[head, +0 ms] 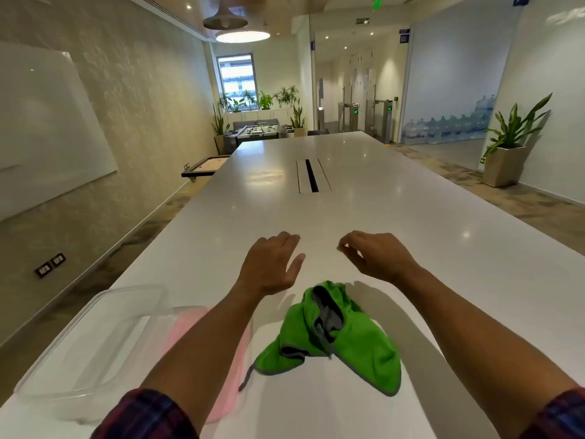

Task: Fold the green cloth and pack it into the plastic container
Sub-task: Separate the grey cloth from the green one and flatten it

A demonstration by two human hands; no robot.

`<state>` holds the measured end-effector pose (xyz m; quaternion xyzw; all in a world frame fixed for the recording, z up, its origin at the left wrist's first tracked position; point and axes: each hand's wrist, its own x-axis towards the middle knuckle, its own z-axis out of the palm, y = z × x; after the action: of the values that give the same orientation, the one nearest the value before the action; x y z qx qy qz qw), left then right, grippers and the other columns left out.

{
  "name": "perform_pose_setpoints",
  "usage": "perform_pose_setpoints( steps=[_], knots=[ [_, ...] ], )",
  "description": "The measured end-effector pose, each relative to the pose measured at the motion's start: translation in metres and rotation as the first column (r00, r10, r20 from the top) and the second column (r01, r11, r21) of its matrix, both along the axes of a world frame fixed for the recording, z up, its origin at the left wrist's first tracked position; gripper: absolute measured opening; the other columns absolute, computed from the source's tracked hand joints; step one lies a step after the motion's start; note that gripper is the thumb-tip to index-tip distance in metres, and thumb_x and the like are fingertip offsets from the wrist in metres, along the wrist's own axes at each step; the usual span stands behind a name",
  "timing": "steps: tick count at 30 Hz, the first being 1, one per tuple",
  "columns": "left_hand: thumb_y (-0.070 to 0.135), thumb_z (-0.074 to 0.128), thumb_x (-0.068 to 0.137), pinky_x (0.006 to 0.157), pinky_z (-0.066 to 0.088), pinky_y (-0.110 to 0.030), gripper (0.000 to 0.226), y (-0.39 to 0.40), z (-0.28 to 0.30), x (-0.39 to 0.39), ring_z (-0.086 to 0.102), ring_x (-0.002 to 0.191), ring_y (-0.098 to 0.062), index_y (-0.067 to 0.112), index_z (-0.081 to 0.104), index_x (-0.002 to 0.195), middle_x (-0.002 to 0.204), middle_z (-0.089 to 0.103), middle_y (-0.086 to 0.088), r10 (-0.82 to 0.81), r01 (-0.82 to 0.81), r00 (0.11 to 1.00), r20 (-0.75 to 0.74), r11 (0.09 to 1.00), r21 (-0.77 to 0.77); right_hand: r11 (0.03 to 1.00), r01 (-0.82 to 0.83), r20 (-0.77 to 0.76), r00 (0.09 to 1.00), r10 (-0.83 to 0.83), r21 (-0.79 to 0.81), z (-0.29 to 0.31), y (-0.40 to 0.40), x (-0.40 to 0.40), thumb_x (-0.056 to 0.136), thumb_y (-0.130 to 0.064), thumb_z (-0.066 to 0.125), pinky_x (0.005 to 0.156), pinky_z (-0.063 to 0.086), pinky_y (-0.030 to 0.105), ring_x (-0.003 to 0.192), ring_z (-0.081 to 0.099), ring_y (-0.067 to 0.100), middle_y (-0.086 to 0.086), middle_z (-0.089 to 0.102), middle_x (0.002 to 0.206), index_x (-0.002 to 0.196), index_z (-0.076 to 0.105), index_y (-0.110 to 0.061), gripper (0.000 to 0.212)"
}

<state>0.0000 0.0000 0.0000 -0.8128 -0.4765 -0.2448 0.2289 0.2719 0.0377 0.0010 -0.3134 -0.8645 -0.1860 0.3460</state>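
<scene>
A crumpled green cloth point(357, 340) with grey edging lies on the white table point(364, 201), between my two forearms. My left hand point(269, 264) hovers beyond the cloth, fingers spread and holding nothing. My right hand point(376, 255) hangs further right with its fingers loosely curled, thumb and forefinger near each other, nothing in them. Both hands are apart from the cloth. A clear plastic container point(91, 346) stands at the near left of the table, partly behind my left forearm.
A pink lid point(186, 327) lies partly under the container, half hidden by my left arm. A cable slot point(311, 175) runs down the table's middle. The left table edge runs close beside the container. Potted plants and a foosball table stand far off.
</scene>
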Motion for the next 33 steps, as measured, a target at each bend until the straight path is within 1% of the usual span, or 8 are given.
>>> perform_pose_setpoints(
  steps=[2,5,9,16,21,26,29,33],
  knots=[
    [0.042,0.047,0.097,0.068,0.052,-0.039,0.038,-0.003,-0.001,0.004,0.064,0.070,-0.025,0.012,0.066,0.112,0.096,0.070,-0.004,-0.006,0.006,1.000,-0.003,0.999,-0.031,1.000,-0.016,0.042,0.999,0.017,-0.025,0.000,-0.001,-0.003,0.096,-0.029,0.068,0.045,0.037,0.020,0.052,0.063,0.014,-0.007,0.074,0.084,0.091,0.070,-0.019,0.012],
    [0.041,0.047,0.098,0.065,0.051,-0.038,0.036,-0.007,-0.010,0.010,0.059,0.057,-0.025,0.014,0.068,0.087,0.074,0.067,-0.001,-0.016,0.013,0.999,-0.050,0.997,-0.071,0.994,-0.033,0.101,0.994,0.044,-0.104,-0.005,-0.005,-0.008,0.098,-0.044,0.063,0.045,0.043,0.023,0.053,0.060,0.013,-0.009,0.069,0.076,0.084,0.069,-0.022,0.026],
    [0.047,0.042,0.098,0.061,0.040,-0.032,0.043,-0.008,-0.016,0.017,0.048,0.051,-0.022,0.020,0.051,0.065,0.062,0.061,0.001,-0.027,0.010,0.993,-0.113,0.989,-0.148,0.979,-0.038,0.156,0.985,0.070,-0.198,-0.006,-0.009,-0.012,0.097,-0.056,0.055,0.050,0.046,0.025,0.055,0.060,0.012,-0.009,0.067,0.074,0.081,0.070,-0.023,0.040],
    [0.058,0.035,0.096,0.057,0.038,-0.030,0.053,-0.010,-0.024,0.031,0.058,0.061,-0.026,0.018,0.060,0.072,0.065,0.062,-0.002,-0.022,-0.046,0.982,-0.188,0.937,-0.346,0.920,0.032,0.284,0.955,0.088,-0.390,-0.009,-0.011,-0.019,0.090,-0.072,0.052,0.060,0.047,0.027,0.067,0.059,0.007,-0.011,0.068,0.079,0.092,0.072,-0.029,0.048],
    [0.047,0.052,0.094,0.060,0.039,-0.030,0.030,-0.009,-0.024,0.036,0.063,0.071,-0.028,0.021,0.061,0.081,0.075,0.065,-0.004,-0.033,-0.080,0.973,-0.227,0.879,-0.471,0.873,0.113,0.378,0.922,0.086,-0.474,-0.010,-0.011,-0.021,0.086,-0.070,0.061,0.061,0.044,0.026,0.071,0.060,0.008,-0.011,0.069,0.081,0.097,0.072,-0.030,0.043],
    [0.037,0.057,0.091,0.063,0.043,-0.031,0.021,-0.008,-0.016,0.039,0.063,0.075,-0.027,0.018,0.065,0.085,0.080,0.067,-0.005,-0.010,-0.073,0.987,-0.160,0.863,-0.499,0.821,0.213,0.457,0.887,0.065,-0.530,-0.009,-0.011,-0.027,0.086,-0.035,0.065,0.073,0.054,0.032,0.086,0.066,0.017,-0.009,0.074,0.095,0.104,0.072,-0.028,0.021],
    [0.035,0.057,0.086,0.061,0.048,-0.032,0.021,-0.007,-0.009,0.038,0.062,0.072,-0.028,0.017,0.062,0.079,0.077,0.065,-0.003,0.021,-0.041,0.999,-0.046,0.878,-0.477,0.794,0.206,0.375,0.927,0.030,-0.572,-0.005,-0.008,-0.023,0.088,-0.032,0.063,0.073,0.053,0.033,0.081,0.062,0.013,-0.009,0.074,0.093,0.105,0.071,-0.026,0.019],
    [0.033,0.055,0.082,0.056,0.047,-0.037,0.018,-0.005,0.004,0.037,0.059,0.066,-0.025,0.018,0.054,0.073,0.069,0.061,0.000,0.092,0.032,0.968,0.233,0.877,-0.479,0.739,0.025,0.054,0.998,0.015,-0.674,0.006,-0.002,-0.016,0.093,-0.023,0.068,0.075,0.056,0.038,0.080,0.068,0.018,-0.001,0.074,0.088,0.101,0.072,-0.016,0.011]
  ],
)
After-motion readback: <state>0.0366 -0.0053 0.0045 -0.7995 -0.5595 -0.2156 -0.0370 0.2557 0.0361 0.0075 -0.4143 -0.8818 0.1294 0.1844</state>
